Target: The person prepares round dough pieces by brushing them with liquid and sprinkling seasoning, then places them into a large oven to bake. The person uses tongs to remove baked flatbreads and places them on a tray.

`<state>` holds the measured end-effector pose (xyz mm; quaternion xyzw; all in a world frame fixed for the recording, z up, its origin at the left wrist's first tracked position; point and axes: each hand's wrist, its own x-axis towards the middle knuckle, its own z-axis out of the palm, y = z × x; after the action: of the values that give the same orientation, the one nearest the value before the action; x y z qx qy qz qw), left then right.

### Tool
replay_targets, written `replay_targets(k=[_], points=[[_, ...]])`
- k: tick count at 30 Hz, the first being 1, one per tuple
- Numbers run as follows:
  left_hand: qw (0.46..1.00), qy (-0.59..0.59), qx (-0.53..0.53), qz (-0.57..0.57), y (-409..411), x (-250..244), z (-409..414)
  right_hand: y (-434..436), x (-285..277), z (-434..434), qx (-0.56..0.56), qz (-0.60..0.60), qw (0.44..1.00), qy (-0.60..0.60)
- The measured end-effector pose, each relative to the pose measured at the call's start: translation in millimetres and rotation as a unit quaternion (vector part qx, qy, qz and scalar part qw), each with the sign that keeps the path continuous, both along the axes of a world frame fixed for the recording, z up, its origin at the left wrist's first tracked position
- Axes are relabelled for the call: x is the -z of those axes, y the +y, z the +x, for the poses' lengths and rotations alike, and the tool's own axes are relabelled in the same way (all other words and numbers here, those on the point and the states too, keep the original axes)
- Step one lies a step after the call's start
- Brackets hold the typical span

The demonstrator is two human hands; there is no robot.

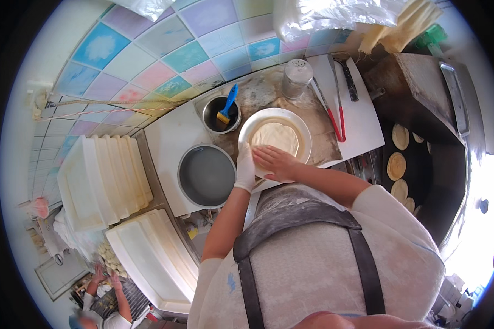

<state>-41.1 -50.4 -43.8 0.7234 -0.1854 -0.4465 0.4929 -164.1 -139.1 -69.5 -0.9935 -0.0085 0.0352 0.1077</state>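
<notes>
A round, flat piece of dough (276, 138) lies in a shallow metal dish (305, 153) at the near edge of the worktop. My left hand (245, 166), in a white glove, is at the dish's left rim; whether it grips the rim cannot be told. Flat over the dish's near left part lies my bare right hand (276, 162), its fingertips beside the gloved hand and the dough's edge. What lies beneath its palm is hidden. A blue-handled brush (229, 103) stands in a small metal pot (210, 123) behind the dish, left of it.
A grey pan of liquid (207, 175) is at left, a metal shaker (297, 78) behind, red-handled tongs (341, 123) at right. Farther right, an open round oven (428, 172) holds several flatbreads (396, 166). White plastic bins (103, 181) stand left; a co-worker's hands (107, 279) are beyond them.
</notes>
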Motion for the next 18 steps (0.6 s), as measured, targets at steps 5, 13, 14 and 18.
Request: replay_targets(k=[5, 13, 14, 18], points=[[0.997, -0.022, -0.047, 0.065, -13, 31, 6, -38, -12, -37, 0.238, 0.031, 0.966, -0.092], [0.841, -0.392, 0.368, -0.065, -37, -18, -66, -16, 5, -41, 0.601, 0.502, 0.619, -0.068], [0.829, -0.414, 0.358, -0.114, -26, -11, -71, -15, 9, -56, 0.551, 0.521, 0.631, -0.165], [0.993, -0.028, 0.08, -0.086, -44, -28, -122, -39, -55, -188, 0.402, 0.61, 0.667, -0.15]])
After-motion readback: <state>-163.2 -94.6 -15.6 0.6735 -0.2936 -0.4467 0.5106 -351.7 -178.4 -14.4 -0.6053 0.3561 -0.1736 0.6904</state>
